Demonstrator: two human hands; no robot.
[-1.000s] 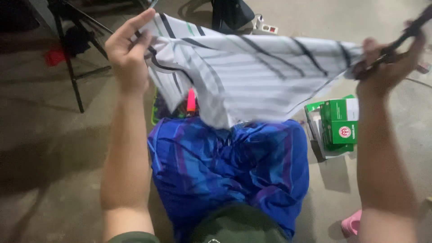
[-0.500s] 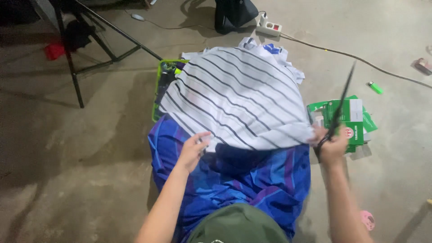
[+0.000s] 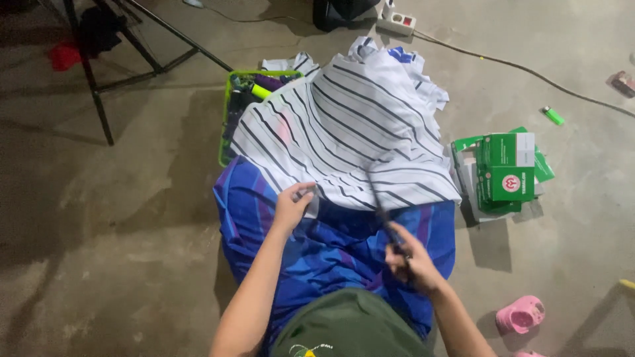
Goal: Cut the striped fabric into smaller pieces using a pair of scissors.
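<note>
One striped cloth (image 3: 344, 132), white with dark lines, spread over a blue cloth (image 3: 331, 244) and a green basket (image 3: 228, 119); likely light, limp, prone to slide, best taken at its hem. Left hand (image 3: 291, 208) pinches the near edge. Right hand (image 3: 410, 261) is closed round one pair of scissors (image 3: 380, 201). Green boxes (image 3: 506, 172), several; one lighter (image 3: 553, 116); one pink shoe (image 3: 520, 315).

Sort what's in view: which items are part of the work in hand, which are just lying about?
In hand:
- white cloth with dark stripes, its edge pinched by the left hand
- long dark scissors, gripped by the right hand
- blue patterned cloth under the striped one

Lying about:
- green cardboard boxes
- green plastic basket
- small green lighter
- pink sandal
- white power strip
</note>
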